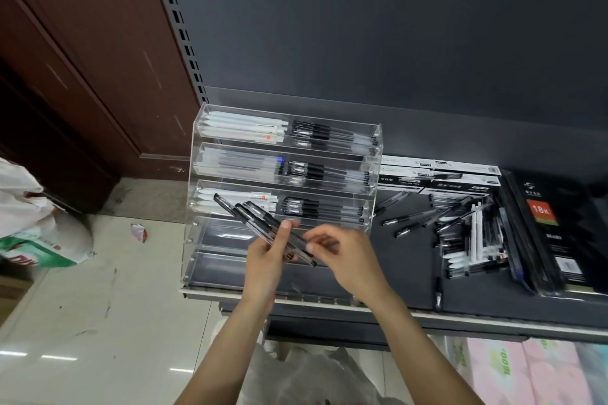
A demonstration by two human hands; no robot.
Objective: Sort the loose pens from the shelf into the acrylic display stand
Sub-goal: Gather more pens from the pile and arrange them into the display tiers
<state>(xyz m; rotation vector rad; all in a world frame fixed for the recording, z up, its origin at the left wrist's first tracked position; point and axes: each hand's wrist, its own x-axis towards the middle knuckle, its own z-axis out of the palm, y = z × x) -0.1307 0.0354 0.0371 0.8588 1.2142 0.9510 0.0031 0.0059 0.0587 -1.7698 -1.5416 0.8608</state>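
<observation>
Both forearms reach up from 6 o'clock. Left hand (266,260) grips a bundle of black gel pens (260,220); right hand (342,256) pinches its lower end, over the acrylic display stand (210,240). Loose pens (460,227) lie on the shelf (411,266) at 3 o'clock.

The dark shelf (411,276) carries the clear acrylic display stand (197,233) at its left end. Loose pens (467,227), black and white, lie scattered and overlapping to the right of the stand. Boxes of pens (437,174) lie flat behind the loose pens. Black packaged notebooks (559,233) lie at the right end.
</observation>
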